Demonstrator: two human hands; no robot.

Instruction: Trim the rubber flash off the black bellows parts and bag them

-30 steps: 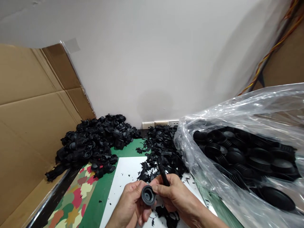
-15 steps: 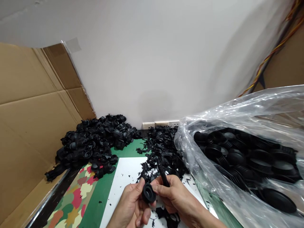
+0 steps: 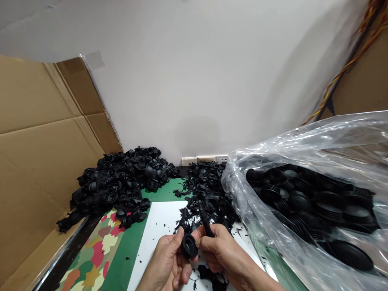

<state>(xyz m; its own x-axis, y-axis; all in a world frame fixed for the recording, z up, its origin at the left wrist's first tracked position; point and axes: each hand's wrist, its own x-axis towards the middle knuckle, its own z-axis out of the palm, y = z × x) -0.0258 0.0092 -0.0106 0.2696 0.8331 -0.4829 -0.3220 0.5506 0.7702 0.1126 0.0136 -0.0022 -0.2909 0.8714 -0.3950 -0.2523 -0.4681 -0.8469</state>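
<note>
Black rubber cap (image 3: 189, 246) sits between the two hands, low in the middle of my head-camera view, raised over a white sheet (image 3: 160, 220) with its hollow, stepped side turned partly up toward me. I see the left hand (image 3: 169, 255) pinching it by its left rim, thumb on the near edge and the other fingers curled underneath. The right hand (image 3: 218, 247) grips a dark, slim tool (image 3: 205, 219) between thumb and forefinger, its length slanting up and away from me. That hand's thumb tip meets the right rim of the cap, though I cannot tell how firmly it presses. The far end of the tool blends into the black scraps (image 3: 209, 180) behind it, so I cannot make out its shape.

Those scraps heap up beyond the hands and spill onto the sheet, with a smaller clump of trimmings (image 3: 214, 279) just below the right hand. A green mat (image 3: 163, 190) lies under the sheet. To the left I have a large pile of ribbed black parts (image 3: 127, 178), near a cardboard panel (image 3: 39, 105), with a strip of patterned material (image 3: 97, 250) in front. On the right, a clear plastic bag (image 3: 242, 202) gapes toward me, holding more black pieces (image 3: 303, 198), some ribbed and some with smooth round faces. Behind the scraps, a socket strip (image 3: 189, 161) runs along the foot of a pale wall (image 3: 194, 81).
</note>
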